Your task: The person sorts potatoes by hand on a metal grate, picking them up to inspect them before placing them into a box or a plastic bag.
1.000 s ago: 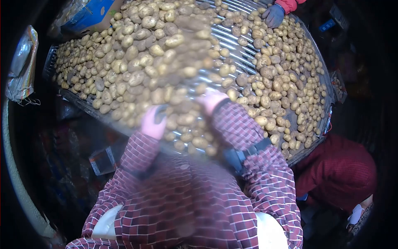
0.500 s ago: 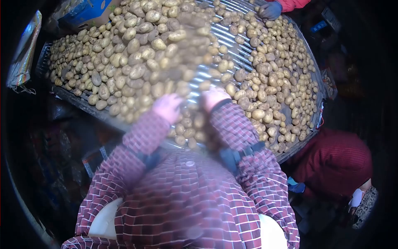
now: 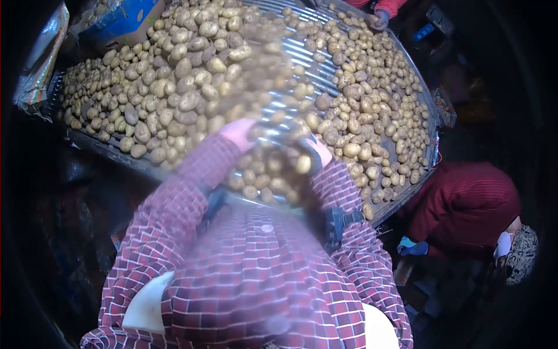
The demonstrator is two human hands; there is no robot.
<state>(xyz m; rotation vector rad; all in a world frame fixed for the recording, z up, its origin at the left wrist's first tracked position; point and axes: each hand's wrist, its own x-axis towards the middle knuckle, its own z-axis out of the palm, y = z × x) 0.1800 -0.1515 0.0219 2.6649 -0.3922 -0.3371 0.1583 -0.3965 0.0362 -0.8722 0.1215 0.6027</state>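
My left hand [image 3: 239, 134] reaches over the near edge of the potato heap [image 3: 189, 102], its fingers curled down among potatoes and blurred, so I cannot tell what they grip. To its right, my right hand [image 3: 321, 151] is turned inward with its fingers around a brownish potato [image 3: 300, 129], partly smeared in the view. A pale potato [image 3: 303, 164] shows just below that hand. Between my forearms lies a small group of potatoes [image 3: 261, 181] at the table's near edge. Bare metal bars of the slatted sorting table [image 3: 311, 61] show beyond my hands.
Smaller potatoes [image 3: 383, 116] cover the table's right side. At the top right a co-worker's gloved hand [image 3: 380, 20] is near the far rim. A person in dark red [image 3: 465, 209] bends at the right. A blue box [image 3: 125, 23] stands at the back left, near a shiny sack [image 3: 43, 64].
My right hand has shifted right and slightly toward me; my left hand has moved slightly up. The co-worker's gloved hand has lifted off the potatoes toward the rim. The view has shifted slightly.
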